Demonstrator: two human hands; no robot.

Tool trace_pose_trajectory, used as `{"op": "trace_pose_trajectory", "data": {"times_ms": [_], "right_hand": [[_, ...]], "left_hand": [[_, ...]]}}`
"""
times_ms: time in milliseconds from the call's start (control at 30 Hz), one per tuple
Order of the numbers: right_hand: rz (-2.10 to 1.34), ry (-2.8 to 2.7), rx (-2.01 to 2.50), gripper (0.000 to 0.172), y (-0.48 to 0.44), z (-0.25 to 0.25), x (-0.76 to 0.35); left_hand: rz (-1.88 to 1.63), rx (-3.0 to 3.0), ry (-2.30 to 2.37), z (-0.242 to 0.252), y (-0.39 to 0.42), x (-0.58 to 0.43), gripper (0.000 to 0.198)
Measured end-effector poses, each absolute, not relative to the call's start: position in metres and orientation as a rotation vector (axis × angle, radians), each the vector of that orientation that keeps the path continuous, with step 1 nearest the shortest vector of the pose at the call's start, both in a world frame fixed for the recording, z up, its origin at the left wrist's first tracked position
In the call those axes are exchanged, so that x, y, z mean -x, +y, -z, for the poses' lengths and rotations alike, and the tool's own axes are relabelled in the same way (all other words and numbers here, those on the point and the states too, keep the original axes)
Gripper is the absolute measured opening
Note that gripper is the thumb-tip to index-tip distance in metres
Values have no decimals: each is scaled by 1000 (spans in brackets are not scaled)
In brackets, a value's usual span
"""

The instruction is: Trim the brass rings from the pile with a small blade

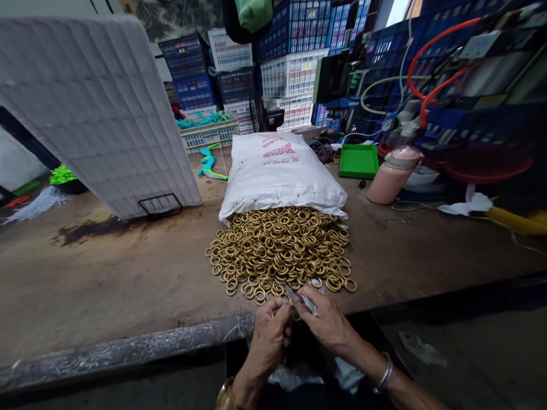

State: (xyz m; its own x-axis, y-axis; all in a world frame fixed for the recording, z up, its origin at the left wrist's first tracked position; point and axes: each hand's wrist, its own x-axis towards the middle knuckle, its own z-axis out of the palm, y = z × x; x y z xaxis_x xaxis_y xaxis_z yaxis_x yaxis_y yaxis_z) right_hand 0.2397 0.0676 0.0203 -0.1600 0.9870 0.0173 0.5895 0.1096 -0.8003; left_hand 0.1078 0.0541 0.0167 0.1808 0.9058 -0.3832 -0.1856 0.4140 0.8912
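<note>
A worn wooden table (pixel 144 279) is backed by stacked crates (pixel 289 75); rings (pixel 280 247) are heaped at its front edge, against a white sack (pixel 281 168). Both forearms are angled inward, hands nearly meeting just before the heap. A ring (pixel 288 300) is pinched by the left hand (pixel 271 328), fingers curled; a thin grey tool (pixel 291 294) is gripped between right hand (pixel 326 320) thumb and fingers.

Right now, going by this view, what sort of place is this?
Probably a small workshop: a heap of gold-coloured rings at the end of a white sack on a worn, stained table, with stacked plastic crates behind.
</note>
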Motion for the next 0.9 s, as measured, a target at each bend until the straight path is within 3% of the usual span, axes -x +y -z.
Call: {"op": "trace_pose_trajectory", "data": {"times_ms": [367,600,900], "right_hand": [[-1603,-1262,1496,40,61,-16,-236],[-1990,-963,1358,37,53,-23,-231],[-2017,-655,1261,33,38,-16,-222]], "left_hand": [[-1122,-1049,1216,-11,50,-110,23],[-1172,-1154,1211,-5,44,-105,19],[-1211,-1282,1352,1,36,-108,14]]}}
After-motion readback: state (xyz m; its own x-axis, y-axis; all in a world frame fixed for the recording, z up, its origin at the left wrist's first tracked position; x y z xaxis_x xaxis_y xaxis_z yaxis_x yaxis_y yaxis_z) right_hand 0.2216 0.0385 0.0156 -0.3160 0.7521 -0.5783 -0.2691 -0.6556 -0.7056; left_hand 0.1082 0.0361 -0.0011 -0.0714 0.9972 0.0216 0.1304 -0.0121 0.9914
